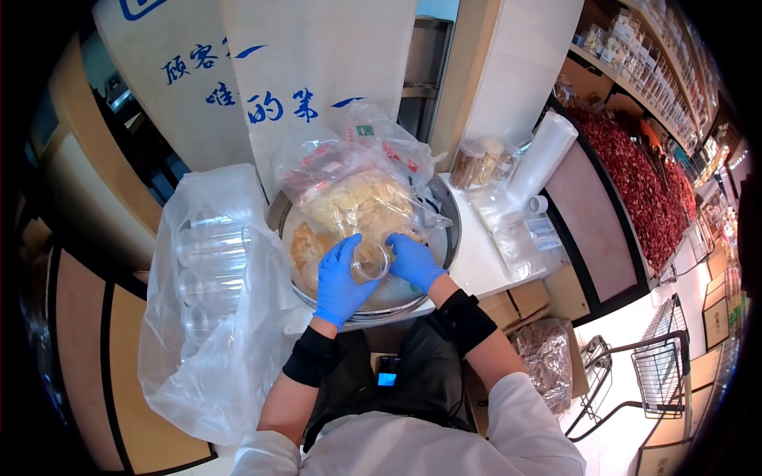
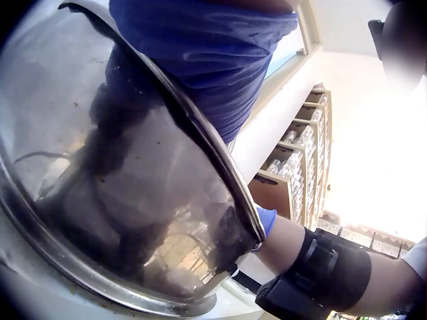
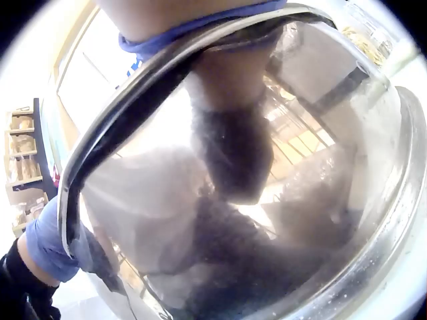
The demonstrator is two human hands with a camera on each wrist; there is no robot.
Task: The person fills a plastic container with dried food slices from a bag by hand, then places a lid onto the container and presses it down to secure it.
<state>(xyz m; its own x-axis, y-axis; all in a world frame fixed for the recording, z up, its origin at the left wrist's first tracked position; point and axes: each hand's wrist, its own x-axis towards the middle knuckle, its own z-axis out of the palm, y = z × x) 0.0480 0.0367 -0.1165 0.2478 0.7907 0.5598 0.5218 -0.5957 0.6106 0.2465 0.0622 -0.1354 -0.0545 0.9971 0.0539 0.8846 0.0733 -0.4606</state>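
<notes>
My left hand (image 1: 340, 281) holds a small clear tub (image 1: 369, 262), with my fingers bent round its side. The tub is between my two hands, right up against my left one, so that is the nearer hand. My right hand (image 1: 417, 265) is just beside it, on the other side. Its fingers point in at the tub and the bag, but I can't tell how far they are open or if they pinch anything. The tub is round and its mouth looks up at me, so I see no long way to it. A see-through bag (image 1: 361, 205) full of flat, pale yellow bits is just past the tub, on the side away from my tummy. The bag sits in a big metal bowl (image 1: 458, 230) on the white worktop (image 1: 479, 266), and both my hands are over the near part of the bowl. A big cloudy bag (image 1: 238, 377) with more clear tubs (image 1: 213, 246) is off to my left.
</notes>
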